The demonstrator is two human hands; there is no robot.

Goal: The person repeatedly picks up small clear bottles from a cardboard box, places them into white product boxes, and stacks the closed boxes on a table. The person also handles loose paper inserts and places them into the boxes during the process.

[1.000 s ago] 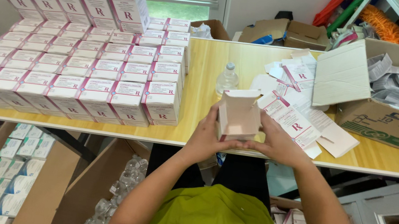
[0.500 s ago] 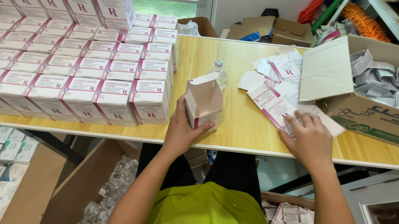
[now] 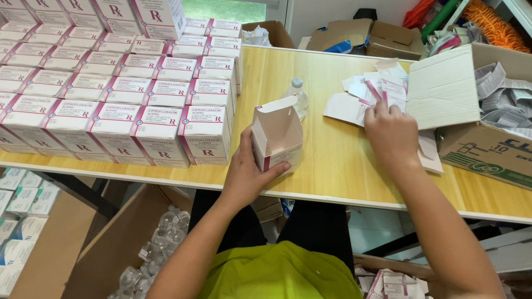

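Pale wood, the table (image 3: 346, 174) spans the frame's middle. White-and-pink cartons (image 3: 87, 90) fill its left half in packed rows. A brown cardboard box (image 3: 521, 161) of folded paper leaflets sits at the right edge. At centre, the left hand (image 3: 250, 176) grips an open-topped small carton (image 3: 276, 136), fingers wrapped round its lower corner. Right of centre, the right hand (image 3: 390, 131) presses, fingers curled, on a pile of flat cartons (image 3: 374, 95). A small clear bottle (image 3: 297, 95) stands just behind the held carton.
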